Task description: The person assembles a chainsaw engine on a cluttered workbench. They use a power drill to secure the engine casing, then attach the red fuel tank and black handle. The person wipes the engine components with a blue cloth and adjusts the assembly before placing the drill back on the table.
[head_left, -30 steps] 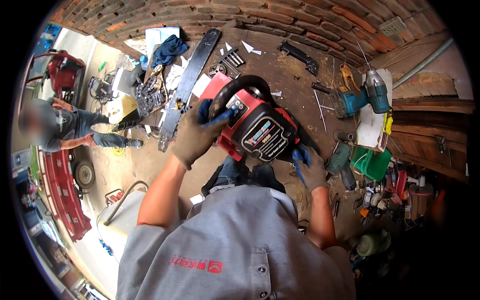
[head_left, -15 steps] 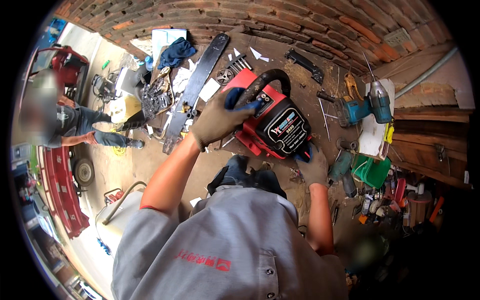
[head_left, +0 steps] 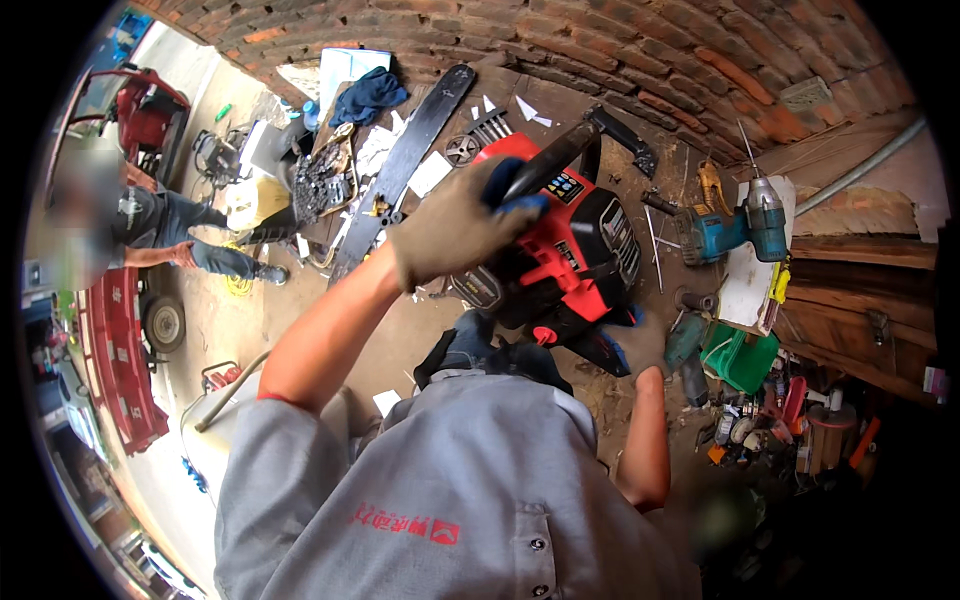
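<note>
A red and black chainsaw body [head_left: 570, 245], without its guide bar, is tilted over the near edge of the workbench [head_left: 655, 215]. My left hand [head_left: 450, 228], in a tan and blue work glove, is closed around its black top handle. Low on the right, my gloved right hand [head_left: 640, 345] is closed on the black rear handle, its fingers partly hidden. A long dark guide bar [head_left: 412, 160] lies left of the saw. Behind the saw are a round slotted wheel [head_left: 461, 150] and a black curved handle piece [head_left: 625, 140].
To the right lie a blue power driver [head_left: 715, 230], a teal power tool [head_left: 687, 350] and a green plastic container [head_left: 742, 356]. A heap of saw chain [head_left: 318, 185] and a dark blue cloth [head_left: 368, 95] are at left. Another person [head_left: 150, 215] sits farther left. Brick wall [head_left: 560, 45] runs behind.
The chainsaw has been turned over in my hands, so its labelled cover has swung away and another side faces up. Both hands keep hold; the right has shifted slightly nearer me.
</note>
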`<act>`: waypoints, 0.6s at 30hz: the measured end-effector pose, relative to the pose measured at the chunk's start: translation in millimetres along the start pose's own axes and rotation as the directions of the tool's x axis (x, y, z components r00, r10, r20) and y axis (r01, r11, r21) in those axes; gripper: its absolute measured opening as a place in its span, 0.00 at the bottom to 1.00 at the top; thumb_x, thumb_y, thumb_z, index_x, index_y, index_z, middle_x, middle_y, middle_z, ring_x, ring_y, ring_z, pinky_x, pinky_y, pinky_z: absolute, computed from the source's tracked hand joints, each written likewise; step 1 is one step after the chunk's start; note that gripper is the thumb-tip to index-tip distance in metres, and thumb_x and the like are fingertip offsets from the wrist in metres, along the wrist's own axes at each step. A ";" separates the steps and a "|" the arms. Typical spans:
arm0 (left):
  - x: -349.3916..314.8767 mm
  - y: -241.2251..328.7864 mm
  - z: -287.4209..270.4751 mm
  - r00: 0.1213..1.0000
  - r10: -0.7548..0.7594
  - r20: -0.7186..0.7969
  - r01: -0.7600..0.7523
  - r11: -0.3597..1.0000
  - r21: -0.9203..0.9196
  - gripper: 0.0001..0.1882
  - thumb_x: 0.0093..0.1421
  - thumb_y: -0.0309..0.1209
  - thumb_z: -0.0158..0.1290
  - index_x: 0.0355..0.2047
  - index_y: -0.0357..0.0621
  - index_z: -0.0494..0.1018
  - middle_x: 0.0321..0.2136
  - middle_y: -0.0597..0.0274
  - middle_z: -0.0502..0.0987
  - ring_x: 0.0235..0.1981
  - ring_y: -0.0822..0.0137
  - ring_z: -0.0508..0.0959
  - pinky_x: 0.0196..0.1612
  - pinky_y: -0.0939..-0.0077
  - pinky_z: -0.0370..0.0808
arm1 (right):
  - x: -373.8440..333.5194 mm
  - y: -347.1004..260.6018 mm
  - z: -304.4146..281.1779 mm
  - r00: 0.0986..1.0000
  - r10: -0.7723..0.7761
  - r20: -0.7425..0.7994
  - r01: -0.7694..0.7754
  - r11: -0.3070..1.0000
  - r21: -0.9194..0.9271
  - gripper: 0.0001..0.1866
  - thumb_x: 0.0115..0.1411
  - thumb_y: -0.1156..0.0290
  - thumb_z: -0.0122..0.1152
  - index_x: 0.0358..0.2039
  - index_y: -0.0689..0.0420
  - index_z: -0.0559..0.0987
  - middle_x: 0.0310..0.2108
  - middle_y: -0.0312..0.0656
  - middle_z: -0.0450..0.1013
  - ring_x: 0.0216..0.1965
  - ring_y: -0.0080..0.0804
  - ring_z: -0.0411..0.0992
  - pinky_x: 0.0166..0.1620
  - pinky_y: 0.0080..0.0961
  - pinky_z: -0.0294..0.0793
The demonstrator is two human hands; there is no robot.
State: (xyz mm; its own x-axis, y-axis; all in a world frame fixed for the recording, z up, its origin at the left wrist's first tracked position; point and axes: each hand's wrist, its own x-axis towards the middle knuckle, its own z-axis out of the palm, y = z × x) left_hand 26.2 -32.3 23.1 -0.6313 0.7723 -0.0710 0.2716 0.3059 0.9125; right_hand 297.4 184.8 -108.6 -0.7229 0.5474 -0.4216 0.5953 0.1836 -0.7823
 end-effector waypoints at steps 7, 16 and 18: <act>67.6 -2.3 5.9 0.942 -0.312 0.123 0.312 0.950 0.025 0.22 0.65 0.37 0.51 0.56 0.39 0.71 0.36 0.58 0.82 0.23 0.72 0.77 0.27 0.75 0.76 | 37.1 -3.5 -20.1 0.900 0.267 0.346 -0.334 0.931 0.150 0.25 0.47 0.72 0.75 0.45 0.66 0.78 0.29 0.40 0.78 0.24 0.25 0.75 0.26 0.24 0.74; 118.1 -37.8 14.3 0.964 -0.243 0.110 0.226 0.963 0.147 0.19 0.62 0.39 0.53 0.45 0.36 0.78 0.33 0.48 0.82 0.32 0.58 0.81 0.39 0.64 0.78 | 54.0 9.8 -26.6 0.979 0.077 0.188 -0.073 0.997 -0.031 0.26 0.49 0.70 0.74 0.48 0.67 0.79 0.38 0.42 0.80 0.34 0.26 0.77 0.37 0.24 0.78; 107.8 -39.4 2.9 0.974 -0.185 0.131 0.170 0.978 0.121 0.20 0.63 0.42 0.53 0.44 0.37 0.78 0.33 0.47 0.82 0.35 0.57 0.81 0.42 0.61 0.77 | 57.3 11.5 -31.8 0.966 0.106 0.236 -0.097 0.994 -0.049 0.29 0.47 0.67 0.75 0.49 0.67 0.79 0.40 0.45 0.80 0.38 0.29 0.77 0.42 0.27 0.78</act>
State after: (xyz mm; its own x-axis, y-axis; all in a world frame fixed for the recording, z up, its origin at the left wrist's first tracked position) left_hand -50.4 40.5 -21.6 -0.5697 0.7686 -0.2911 0.2464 0.4977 0.8316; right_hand 274.0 244.2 -127.2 -0.7179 0.3559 -0.5982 0.6791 0.1696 -0.7141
